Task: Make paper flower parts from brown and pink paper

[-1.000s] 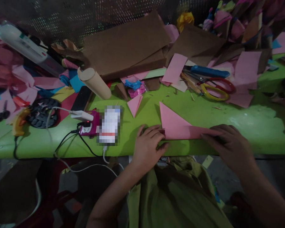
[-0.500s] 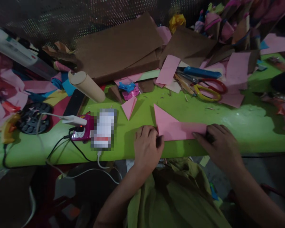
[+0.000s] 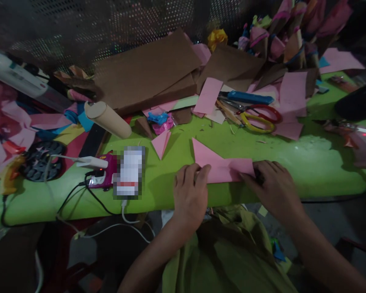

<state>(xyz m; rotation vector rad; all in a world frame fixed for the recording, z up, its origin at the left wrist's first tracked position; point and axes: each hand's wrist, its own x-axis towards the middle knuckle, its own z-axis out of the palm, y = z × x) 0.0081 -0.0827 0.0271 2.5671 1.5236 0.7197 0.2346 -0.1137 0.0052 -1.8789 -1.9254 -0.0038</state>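
A sheet of pink paper [image 3: 224,169], partly folded with a pointed corner standing up at its left, lies at the front edge of the green table [image 3: 158,179]. My left hand [image 3: 191,189] grips its left end, the thumb on top. At the other end, my right hand [image 3: 271,179] pinches the paper between thumb and fingers; some fingertips are hidden. Beyond my left hand rests a small folded pink paper cone [image 3: 161,144]. A phone [image 3: 129,171] with a blurred screen lies to the left, a white cable plugged into it.
Scissors [image 3: 260,118] with red and yellow handles and a blue cutter [image 3: 250,97] lie behind the paper. Brown cardboard [image 3: 146,69] spans the back. A cardboard tube [image 3: 108,118], a purple power socket [image 3: 105,173] and a yellow glue gun [image 3: 12,175] stand left, with cables trailing near the edge.
My left thumb has moved up onto the pink paper's left end. My right hand keeps its hold. The whole view has shifted slightly.
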